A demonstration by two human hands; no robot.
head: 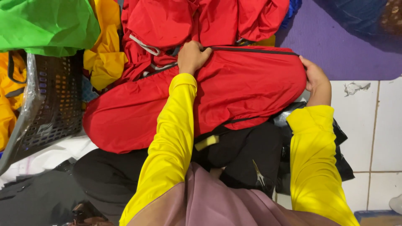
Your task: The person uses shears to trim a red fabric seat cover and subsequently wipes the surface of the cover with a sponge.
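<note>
Red fabric fills the space under my fingers: one folded red garment (234, 90) lies across my lap, spread wide between my two hands. My left hand (191, 56) sits on its far edge with the fingers curled down over the dark trim line, gripping the cloth there. My right hand (315, 77) is at the garment's right end, the palm and thumb pressed against the rounded fold; how far those fingers close around the cloth underneath I cannot tell. Both my sleeves are yellow.

Just beyond my left fingers lies more red cloth (197, 21), heaped and crumpled, touching the piece I hold; whether it is one garment or several I cannot tell. Left of that heap one yellow garment (104, 54) is bunched up, and further left one green cloth (46, 23) drapes over the top of a single dark plastic basket (58, 104) with a perforated wall. More yellow cloth (8, 92) shows at the basket's far left side; whether it lies inside I cannot tell.

Beyond my right hand lies one purple mat (335, 46), and below it white floor tiles (377, 125). Black fabric (247, 155) sits beneath the red garment, close to my body.
</note>
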